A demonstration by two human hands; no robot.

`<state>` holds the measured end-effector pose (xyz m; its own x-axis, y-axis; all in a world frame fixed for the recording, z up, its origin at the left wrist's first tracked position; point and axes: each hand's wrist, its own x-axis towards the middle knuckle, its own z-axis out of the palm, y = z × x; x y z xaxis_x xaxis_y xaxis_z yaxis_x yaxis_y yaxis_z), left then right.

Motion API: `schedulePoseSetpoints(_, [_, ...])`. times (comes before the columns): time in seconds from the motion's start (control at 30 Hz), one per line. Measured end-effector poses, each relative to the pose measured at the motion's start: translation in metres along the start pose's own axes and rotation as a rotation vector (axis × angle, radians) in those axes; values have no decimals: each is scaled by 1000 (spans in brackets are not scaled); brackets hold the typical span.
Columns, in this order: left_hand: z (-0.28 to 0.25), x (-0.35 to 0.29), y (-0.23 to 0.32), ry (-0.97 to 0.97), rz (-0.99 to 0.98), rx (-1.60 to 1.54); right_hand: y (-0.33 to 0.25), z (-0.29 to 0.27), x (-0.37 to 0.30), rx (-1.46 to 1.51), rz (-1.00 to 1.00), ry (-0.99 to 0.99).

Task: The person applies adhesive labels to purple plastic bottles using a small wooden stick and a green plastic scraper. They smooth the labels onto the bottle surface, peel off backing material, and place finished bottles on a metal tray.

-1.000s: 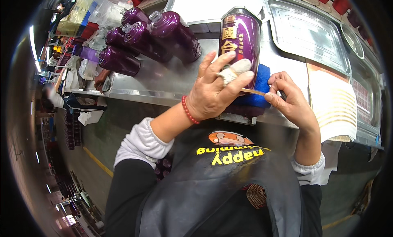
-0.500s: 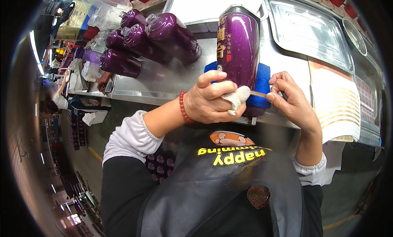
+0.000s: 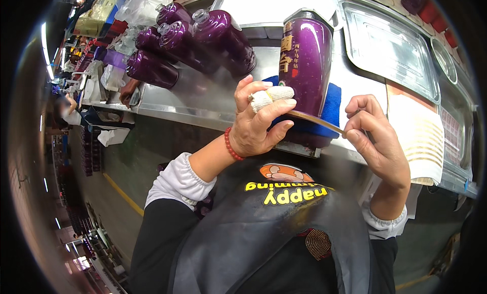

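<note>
At your left, five purple bottles (image 3: pixel 190 50) stand grouped on the metal surface (image 3: pixel 167 105). Your left hand (image 3: pixel 253 114) comes next, thumb and forefinger apart, one finger in a white wrap (image 3: pixel 271 97). Half a second ago it closed over the strip; now it sits further left, its forefinger by the strip's left end, though you can't tell how firmly that presses. The bottle you work on (image 3: pixel 312 60) is in the middle, its near end over a blue cloth (image 3: pixel 332 104). Along that end runs the thin brownish strip (image 3: pixel 320 122), with more of its length bared than in the earlier frame, so it seems to rely on its two ends alone. Your right hand (image 3: pixel 373 136) pinches the right end between thumb and forefinger, a little lower in view than before. Beyond lie a shallow tray (image 3: pixel 390 45) and a gold-striped white sheet (image 3: pixel 416 136).
</note>
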<state>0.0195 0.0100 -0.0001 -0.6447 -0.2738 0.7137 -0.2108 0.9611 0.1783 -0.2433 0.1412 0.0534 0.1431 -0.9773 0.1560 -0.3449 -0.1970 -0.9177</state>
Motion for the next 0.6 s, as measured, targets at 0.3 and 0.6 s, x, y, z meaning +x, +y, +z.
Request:
schedulePoseSetpoints(0.3, [7, -3, 0, 56, 277, 222, 31, 10, 0, -11, 119, 43])
schedulePoseSetpoints(0.6, [19, 30, 8, -88, 342, 222, 44, 14, 1, 27, 65, 90])
